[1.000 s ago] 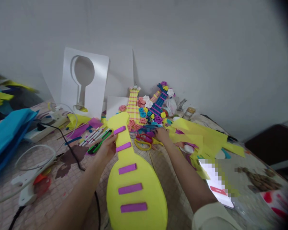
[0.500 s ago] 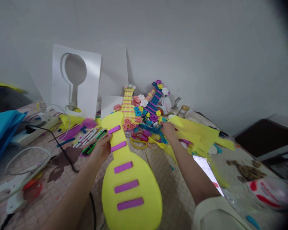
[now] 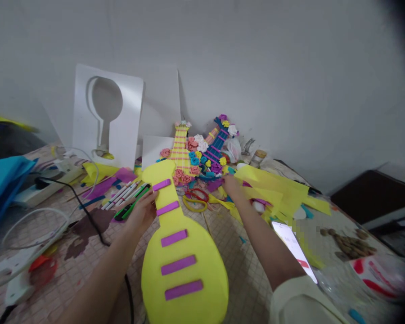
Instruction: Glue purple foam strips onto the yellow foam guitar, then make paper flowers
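A yellow lute-shaped board (image 3: 185,234) with several purple strips across its neck and body stands at the front centre. My left hand (image 3: 145,209) grips its neck from the left side. Farther back on the right, my right hand (image 3: 230,185) reaches down into the paper scraps beside a purple piece (image 3: 215,184); its fingertips are small and partly hidden, so what they hold cannot be made out. Behind the board, a yellow strung decoration (image 3: 181,148) and a blue one (image 3: 216,146) stand among paper flowers.
Red and yellow scissors (image 3: 195,200), markers (image 3: 121,195) and a green cutter (image 3: 132,202) lie mid-table. Yellow sheets (image 3: 273,180), a phone (image 3: 295,249) and a plastic bottle (image 3: 378,274) are right. Left are a black cable (image 3: 94,220), power strip (image 3: 43,186) and white cut-out board (image 3: 83,121).
My right hand has shifted slightly left and down among the scraps, and more of the purple piece beside it shows. My left hand keeps its hold on the board.
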Demonstrator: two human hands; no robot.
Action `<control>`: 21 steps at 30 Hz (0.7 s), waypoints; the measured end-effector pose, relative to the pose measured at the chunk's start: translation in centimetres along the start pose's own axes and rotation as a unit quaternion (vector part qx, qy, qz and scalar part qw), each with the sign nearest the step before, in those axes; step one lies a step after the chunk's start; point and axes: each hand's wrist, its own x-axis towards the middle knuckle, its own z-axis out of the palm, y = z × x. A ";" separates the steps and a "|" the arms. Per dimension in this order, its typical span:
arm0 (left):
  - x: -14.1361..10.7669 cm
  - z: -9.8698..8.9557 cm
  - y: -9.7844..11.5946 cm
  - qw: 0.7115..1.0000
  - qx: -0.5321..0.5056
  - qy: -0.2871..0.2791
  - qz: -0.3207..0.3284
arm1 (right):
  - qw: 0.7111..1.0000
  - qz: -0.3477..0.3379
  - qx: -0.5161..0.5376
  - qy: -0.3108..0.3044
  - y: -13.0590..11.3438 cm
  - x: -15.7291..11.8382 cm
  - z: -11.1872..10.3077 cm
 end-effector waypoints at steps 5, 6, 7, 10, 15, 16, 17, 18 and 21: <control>0.0 0.1 0.1 1.000 0.014 -0.004 -0.002 | 0.990 0.113 -0.051 0.067 2.6 -0.6 -1.4; 0.0 0.2 0.1 1.000 0.015 -0.001 -0.002 | 0.989 0.116 -0.054 0.075 2.7 -0.6 -1.5; 0.0 0.2 0.1 1.000 0.014 0.003 -0.003 | 0.989 0.110 -0.054 0.081 2.5 -0.6 -1.5; -0.1 0.3 0.2 1.000 0.008 0.006 -0.002 | 0.996 0.039 -0.036 0.073 1.3 -0.1 -1.1; -0.3 0.4 0.2 1.000 -0.003 0.005 -0.008 | 0.998 -0.069 -0.002 0.013 -0.9 0.9 0.7; -0.3 0.5 0.3 1.000 -0.006 0.007 -0.009 | 0.998 -0.066 0.000 0.009 -1.0 1.1 1.0; -0.3 0.5 0.3 1.000 -0.011 0.010 -0.008 | 0.998 -0.056 0.000 0.011 -0.9 1.2 1.2; -0.4 0.5 0.4 1.000 -0.017 0.012 -0.005 | 0.999 -0.039 0.001 0.015 -0.6 1.3 1.2; -0.4 0.6 0.5 0.999 -0.028 0.014 -0.003 | 0.998 0.036 0.008 0.042 0.8 1.7 0.9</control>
